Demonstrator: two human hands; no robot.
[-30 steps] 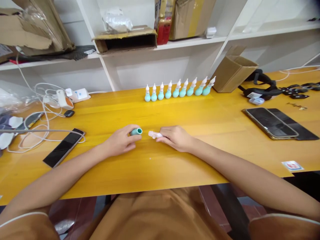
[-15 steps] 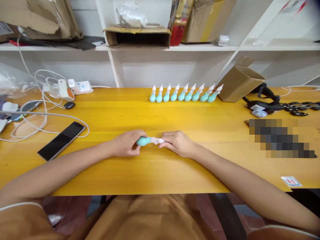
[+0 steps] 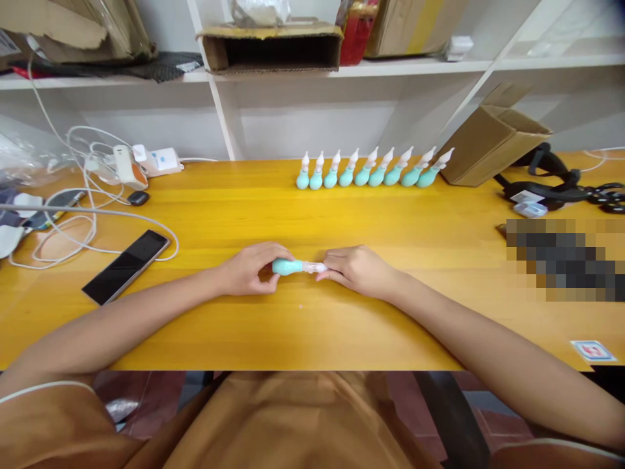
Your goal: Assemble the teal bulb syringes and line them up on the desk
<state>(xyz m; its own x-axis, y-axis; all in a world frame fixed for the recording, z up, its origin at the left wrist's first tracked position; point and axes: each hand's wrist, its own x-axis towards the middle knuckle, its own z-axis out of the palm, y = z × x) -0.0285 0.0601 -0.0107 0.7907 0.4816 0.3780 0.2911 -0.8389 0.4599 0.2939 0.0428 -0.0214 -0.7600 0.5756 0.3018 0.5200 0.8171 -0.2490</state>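
Item: teal bulb (image 3: pixel 287 266), one, lying sideways just above the yellow worktop (image 3: pixel 342 215) at its near middle, joined end to end with one pale nozzle tip (image 3: pixel 315 267). A second ago the two parts were apart with a gap between them; half a second ago they were already meeting, and they remain joined now.

Left hand (image 3: pixel 249 268): fingers curled and pinching the bulb end. Right hand (image 3: pixel 359 270): fingers pressed together, pinching the nozzle tip. Both hands rest low on the worktop, as before, shifted only a little.

Row of finished pieces (image 3: pixel 374 170): nine, each a teal bulb with a pale tip, standing in a line at the worktop's far edge, well apart from the hands. Count unchanged across the frames.

Cardboard box (image 3: pixel 493 137): one, tilted, just beside the right end of the row.

Dark phone (image 3: pixel 127 266): one, flat, left of the hands, with a white cable (image 3: pixel 88 225) looping near it.

Black straps (image 3: pixel 556 182): a tangle at the far right.

Open carton (image 3: pixel 271 47): one, on the shelf (image 3: pixel 415 65) above.
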